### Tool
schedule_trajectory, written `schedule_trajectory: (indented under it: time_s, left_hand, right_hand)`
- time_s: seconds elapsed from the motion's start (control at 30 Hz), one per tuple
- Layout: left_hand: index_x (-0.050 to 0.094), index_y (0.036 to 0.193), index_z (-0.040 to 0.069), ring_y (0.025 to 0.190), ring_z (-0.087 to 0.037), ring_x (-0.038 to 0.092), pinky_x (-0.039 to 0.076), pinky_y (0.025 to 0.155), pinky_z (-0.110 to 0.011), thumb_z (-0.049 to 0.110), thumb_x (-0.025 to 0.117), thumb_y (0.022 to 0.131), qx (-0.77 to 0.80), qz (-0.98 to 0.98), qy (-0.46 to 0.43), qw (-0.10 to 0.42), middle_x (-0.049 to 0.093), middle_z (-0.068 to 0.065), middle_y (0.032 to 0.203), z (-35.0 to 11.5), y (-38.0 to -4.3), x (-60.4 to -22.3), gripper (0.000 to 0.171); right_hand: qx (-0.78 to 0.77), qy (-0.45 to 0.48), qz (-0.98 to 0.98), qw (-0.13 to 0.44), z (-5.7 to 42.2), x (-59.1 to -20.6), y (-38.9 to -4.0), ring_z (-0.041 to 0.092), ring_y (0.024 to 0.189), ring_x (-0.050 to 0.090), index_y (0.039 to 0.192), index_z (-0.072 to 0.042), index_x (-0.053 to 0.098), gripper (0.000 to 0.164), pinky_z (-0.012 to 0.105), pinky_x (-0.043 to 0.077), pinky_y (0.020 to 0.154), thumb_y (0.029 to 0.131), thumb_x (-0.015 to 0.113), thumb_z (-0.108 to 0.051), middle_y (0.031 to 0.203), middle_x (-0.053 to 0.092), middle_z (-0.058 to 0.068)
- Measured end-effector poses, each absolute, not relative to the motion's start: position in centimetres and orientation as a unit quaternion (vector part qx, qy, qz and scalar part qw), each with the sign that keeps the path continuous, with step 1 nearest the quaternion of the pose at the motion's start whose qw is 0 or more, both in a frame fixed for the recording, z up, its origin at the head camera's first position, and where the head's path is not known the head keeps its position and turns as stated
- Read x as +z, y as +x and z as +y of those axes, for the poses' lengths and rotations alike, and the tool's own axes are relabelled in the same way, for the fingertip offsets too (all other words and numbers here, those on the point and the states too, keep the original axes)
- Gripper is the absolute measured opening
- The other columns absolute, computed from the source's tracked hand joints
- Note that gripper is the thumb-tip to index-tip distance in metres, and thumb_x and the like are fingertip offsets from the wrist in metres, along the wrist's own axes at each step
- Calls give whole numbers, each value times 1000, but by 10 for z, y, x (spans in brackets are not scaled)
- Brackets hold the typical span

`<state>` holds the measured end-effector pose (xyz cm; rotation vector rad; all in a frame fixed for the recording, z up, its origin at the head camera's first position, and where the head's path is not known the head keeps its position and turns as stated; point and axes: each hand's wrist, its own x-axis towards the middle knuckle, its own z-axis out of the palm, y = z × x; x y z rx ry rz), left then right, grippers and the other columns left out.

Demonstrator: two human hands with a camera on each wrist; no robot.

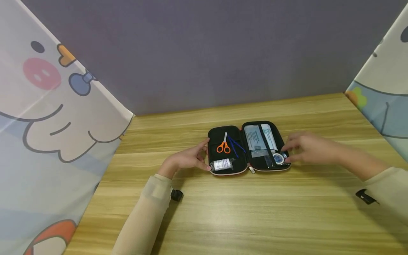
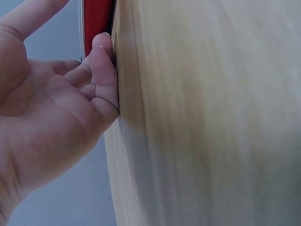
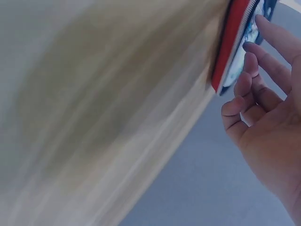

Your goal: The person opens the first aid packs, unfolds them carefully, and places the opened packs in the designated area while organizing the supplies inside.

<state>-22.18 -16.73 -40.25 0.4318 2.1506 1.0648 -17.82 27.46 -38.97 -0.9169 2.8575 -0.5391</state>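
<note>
1 open zip case between hands: 1 orange scissors [image 1: 225, 142], 1 blue tweezers [image 1: 237, 143], 1 wrapped bandage roll [image 1: 222, 164] beside left hand [image 1: 188, 157]; left digits apart at case [image 1: 278, 138] edge. Right hand [image 1: 306, 147] at opposite edge; can't tell if pinching. Tabletop [image 1: 255, 212] extends nearside. Wrist views add red sidewall [image 2: 97, 23].

Red, black-lined case [image 1: 220, 132]; orange-handled scissors [image 1: 224, 142]

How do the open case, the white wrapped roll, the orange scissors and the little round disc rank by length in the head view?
Longest to shortest:
1. Open case
2. White wrapped roll
3. Orange scissors
4. Round disc
</note>
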Motion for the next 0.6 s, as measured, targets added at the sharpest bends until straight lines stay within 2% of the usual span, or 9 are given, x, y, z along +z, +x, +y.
schedule_trajectory:
  time_s: [0.07,0.17,0.2,0.23,0.3,0.4,0.47,0.6]
  left_hand:
    - [-3,173,30,107,-21,58,50,95,-31,16,88,89,412,828,165,344,37,-9,159,-168,-222,-403,124]
    - [-2,173,30,107,-22,58,50,95,-32,16,88,89,414,827,166,342,37,-10,159,-168,-222,-404,124]
    - [-2,173,30,107,-22,58,50,95,-32,16,88,89,414,828,166,340,37,-10,159,-169,-222,-404,124]
    - [-2,173,30,108,-22,58,50,94,-31,16,88,89,413,828,166,340,37,-10,159,-169,-222,-404,124]
    - [-2,173,30,107,-22,58,50,94,-31,17,88,89,412,829,167,339,37,-11,159,-169,-221,-404,124]
    - [-3,173,29,107,-22,59,50,93,-31,17,88,89,410,830,169,339,37,-11,159,-169,-220,-403,124]
    - [-3,173,28,106,-22,59,50,92,-31,17,87,89,410,829,170,339,38,-12,158,-169,-220,-403,124]
    - [-3,173,29,105,-21,58,50,92,-31,18,87,89,409,829,170,340,38,-10,158,-168,-221,-403,124]
  right_hand:
    - [-170,-311,934,39,275,-393,-179,24,95,69,111,-19,83,34,44,60,83,82,92,-36,108,72,5]
    - [-166,-317,933,33,273,-397,-178,27,99,69,111,-20,83,33,50,59,86,84,91,-38,112,72,6]
    - [-171,-316,933,33,273,-397,-178,21,93,66,110,-21,83,32,45,58,82,83,91,-36,106,70,1]
    - [-171,-319,932,23,273,-398,-178,23,97,68,110,-21,83,31,47,59,85,83,92,-36,109,71,1]
    - [-177,-323,929,15,272,-400,-177,12,86,60,108,-22,84,29,35,54,76,83,92,-33,98,64,-7]
    - [-188,-339,922,-3,272,-404,-177,5,80,53,107,-20,84,28,26,48,69,82,92,-31,91,59,-11]
    - [-195,-343,919,-5,272,-405,-176,2,77,47,107,-19,83,28,24,43,66,83,92,-31,87,55,-14]
    - [-192,-338,921,-2,271,-405,-174,0,79,48,109,-19,83,29,24,44,67,85,90,-33,89,56,-15]
